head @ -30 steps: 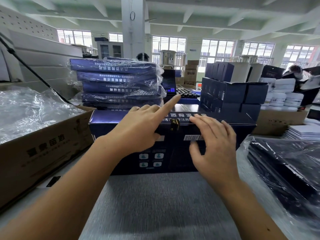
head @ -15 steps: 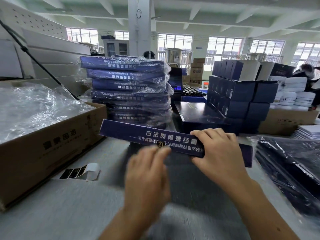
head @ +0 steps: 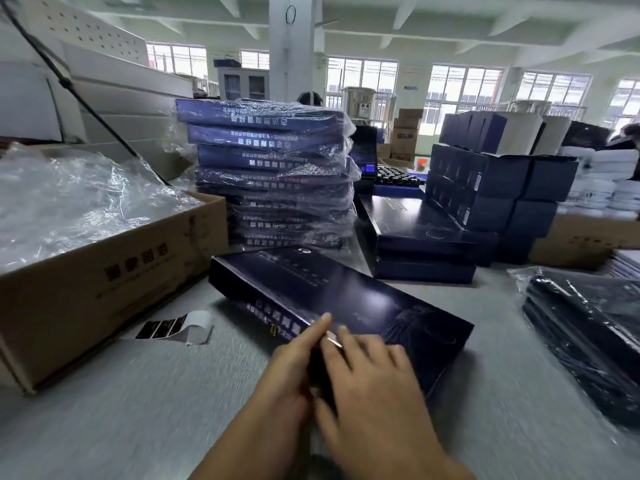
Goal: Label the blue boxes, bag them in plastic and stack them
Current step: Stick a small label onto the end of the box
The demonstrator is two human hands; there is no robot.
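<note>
Grey and bare in places, your table (head: pixel 138 410) sits in a bright workshop with windows along the far wall. Your blue box (head: pixel 346 303) lies flat at the middle of the table, skewed so its long side runs from 10 o'clock to 4 o'clock, lid face up.

Your left hand (head: pixel 294 368) presses on the box's near edge with fingers straight and together, nothing clamped in its grip. Your right hand (head: pixel 370 386) lies flat on the lid just beside it, fingers spread, palm down, grip apart and empty. Both are blurred.

At 12 o'clock, just behind the box, stands a tall stack of bagged boxes (head: pixel 273 174) wrapped in clear plastic. At 1 o'clock, two unbagged flat boxes (head: pixel 415 237) lie stacked, and behind them a pile of smaller dark cartons (head: pixel 495 181).

At 9 o'clock an open cardboard carton (head: pixel 86 296) holds crumpled plastic bags (head: pixel 76 202). Between it and your box, a label strip (head: pixel 173 329) curls on the table, touching neither as far as you can see. At 3 o'clock lies a heap of dark bagged items (head: pixel 588 341); what they are you cannot tell.
</note>
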